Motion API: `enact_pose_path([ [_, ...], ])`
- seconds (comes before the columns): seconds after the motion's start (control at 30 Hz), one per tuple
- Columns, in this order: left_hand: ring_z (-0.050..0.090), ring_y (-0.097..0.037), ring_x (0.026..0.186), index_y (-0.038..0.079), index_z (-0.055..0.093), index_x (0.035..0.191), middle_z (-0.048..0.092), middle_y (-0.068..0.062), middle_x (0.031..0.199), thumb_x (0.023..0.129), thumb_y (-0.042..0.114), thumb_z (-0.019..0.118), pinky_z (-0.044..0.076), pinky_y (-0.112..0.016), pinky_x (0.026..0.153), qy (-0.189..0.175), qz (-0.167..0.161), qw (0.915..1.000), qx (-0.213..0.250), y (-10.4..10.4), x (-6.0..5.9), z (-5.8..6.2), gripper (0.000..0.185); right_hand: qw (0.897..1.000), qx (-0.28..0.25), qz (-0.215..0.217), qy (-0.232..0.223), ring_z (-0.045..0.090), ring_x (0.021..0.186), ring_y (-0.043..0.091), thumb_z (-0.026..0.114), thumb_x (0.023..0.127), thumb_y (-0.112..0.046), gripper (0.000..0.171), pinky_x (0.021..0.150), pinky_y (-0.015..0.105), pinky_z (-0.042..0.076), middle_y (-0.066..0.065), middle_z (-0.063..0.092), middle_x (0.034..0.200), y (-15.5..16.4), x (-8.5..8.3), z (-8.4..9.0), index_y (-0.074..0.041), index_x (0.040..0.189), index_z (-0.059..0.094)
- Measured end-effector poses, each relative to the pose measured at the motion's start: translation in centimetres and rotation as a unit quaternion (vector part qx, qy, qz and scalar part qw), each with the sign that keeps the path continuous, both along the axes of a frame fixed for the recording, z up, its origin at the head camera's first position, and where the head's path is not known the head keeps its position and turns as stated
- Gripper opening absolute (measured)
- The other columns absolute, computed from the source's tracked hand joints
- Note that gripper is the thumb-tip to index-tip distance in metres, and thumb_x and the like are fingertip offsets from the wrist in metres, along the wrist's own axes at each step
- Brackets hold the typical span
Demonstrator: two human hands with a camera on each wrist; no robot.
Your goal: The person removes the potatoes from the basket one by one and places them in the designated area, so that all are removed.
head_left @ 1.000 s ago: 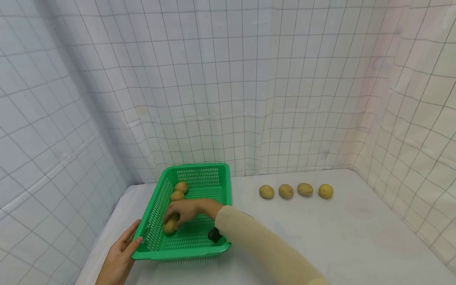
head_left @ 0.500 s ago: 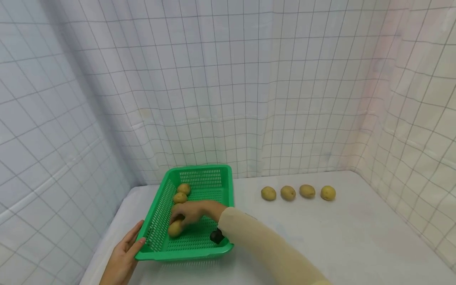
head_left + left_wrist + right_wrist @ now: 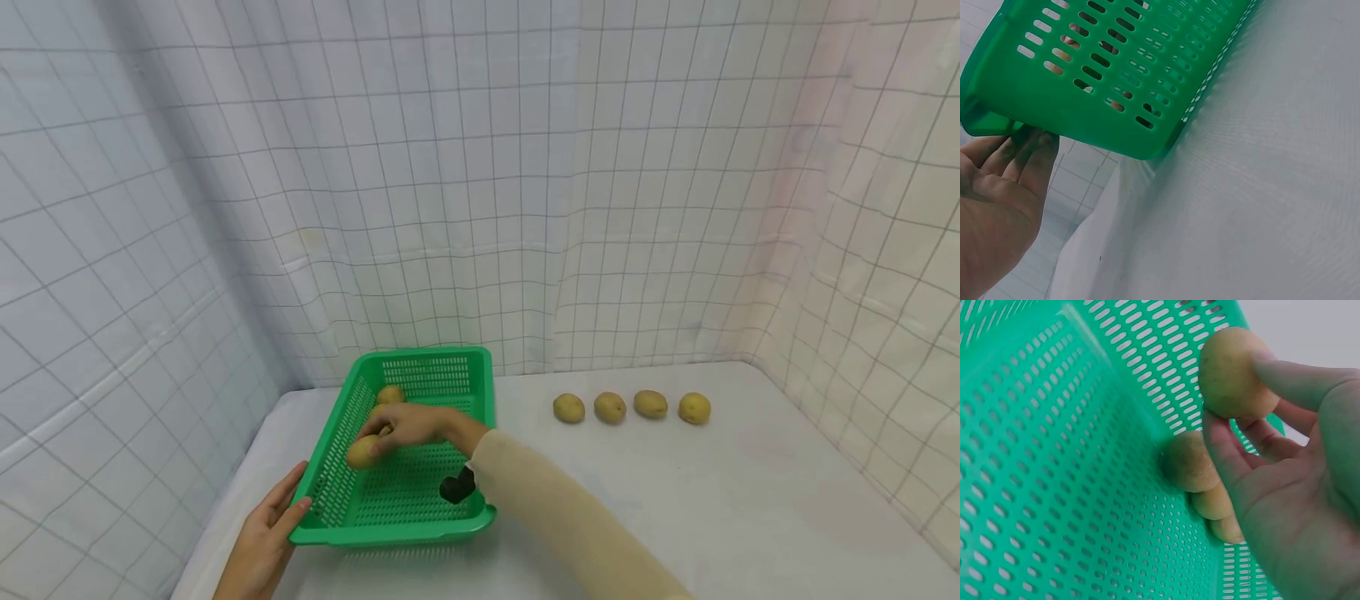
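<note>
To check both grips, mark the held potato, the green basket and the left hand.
Held potato [image 3: 1233, 374]: right wrist view, middle of its side.
Green basket [image 3: 397, 533]: head view, middle of its near rim.
Left hand [image 3: 262, 535]: head view, middle of the hand.

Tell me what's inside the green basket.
Inside the basket, three potatoes lie in a row along its left side, and the right hand grips a fourth potato. In the head view, that hand covers part of the row; what lies beneath the three is hidden.
</note>
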State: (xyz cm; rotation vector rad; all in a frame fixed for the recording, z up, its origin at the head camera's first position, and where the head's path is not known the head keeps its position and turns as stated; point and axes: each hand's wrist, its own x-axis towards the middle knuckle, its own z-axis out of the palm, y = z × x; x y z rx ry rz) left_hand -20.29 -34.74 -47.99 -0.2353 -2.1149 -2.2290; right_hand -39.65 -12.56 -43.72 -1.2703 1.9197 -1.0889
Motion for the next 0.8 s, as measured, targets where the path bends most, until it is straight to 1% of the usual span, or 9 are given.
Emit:
enact_pose_path([
  [0.1,0.045,0.014,0.124,-0.011,0.0,0.16,-0.004,-0.035,0.164,0.113,0.013,0.047,0.045,-0.016,0.1,-0.003,0.001,1.0,-0.002,-0.1,-0.1,-0.1,0.071,1.0,-0.015,0.003,-0.019,0.056,0.113,0.006,0.067,0.103,-0.016,0.039,0.098,0.023,0.048,-0.007,0.062,0.122,0.1,0.0,0.4,-0.002,0.14,0.062],
  [0.2,0.044,0.015,0.123,-0.011,0.0,0.161,-0.003,-0.034,0.164,0.113,0.013,0.047,0.046,-0.015,0.099,-0.007,0.004,0.9999,-0.006,-0.1,-0.1,-0.1,0.071,0.999,-0.019,0.002,-0.028,0.056,0.112,0.006,0.066,0.104,-0.016,0.04,0.097,0.023,0.048,-0.007,0.063,0.122,0.1,0.1,1.0,-0.001,0.141,0.061],
  [0.33,0.045,0.015,0.123,-0.009,0.001,0.161,-0.002,-0.033,0.165,0.112,0.014,0.049,0.046,-0.015,0.099,-0.008,0.009,0.9999,-0.007,-0.2,-0.2,0.1,0.072,0.999,-0.035,-0.007,-0.015,0.054,0.115,0.005,0.068,0.102,-0.016,0.039,0.096,0.023,0.049,-0.008,0.062,0.123,0.1,0.3,1.8,-0.002,0.139,0.064],
  [0.43,0.045,0.015,0.122,-0.008,0.002,0.162,-0.002,-0.032,0.166,0.112,0.015,0.05,0.047,-0.015,0.099,-0.011,0.013,0.9998,-0.005,-0.2,-0.2,0.1,0.073,0.999,-0.045,-0.003,-0.011,0.053,0.117,0.006,0.07,0.102,-0.016,0.039,0.096,0.023,0.05,-0.008,0.06,0.125,0.4,0.3,2.1,-0.004,0.138,0.065],
  [0.6,0.045,0.015,0.122,-0.009,0.002,0.161,-0.002,-0.033,0.165,0.112,0.014,0.05,0.047,-0.015,0.098,-0.012,0.014,0.9998,-0.007,-0.3,-0.2,-0.1,0.073,0.998,-0.058,-0.007,0.004,0.052,0.115,0.007,0.072,0.1,-0.016,0.036,0.096,0.024,0.05,-0.006,0.056,0.123,1.5,0.4,2.6,-0.004,0.134,0.068],
  [0.8,0.045,0.016,0.122,-0.009,0.001,0.161,-0.003,-0.033,0.165,0.112,0.014,0.05,0.046,-0.015,0.099,-0.01,0.01,0.9999,-0.008,0.0,-0.6,-0.3,0.073,0.996,-0.085,0.0,0.0,0.056,0.112,0.012,0.07,0.1,-0.011,0.032,0.094,0.027,0.053,-0.005,0.063,0.122,3.5,0.1,3.3,-0.003,0.131,0.069],
])
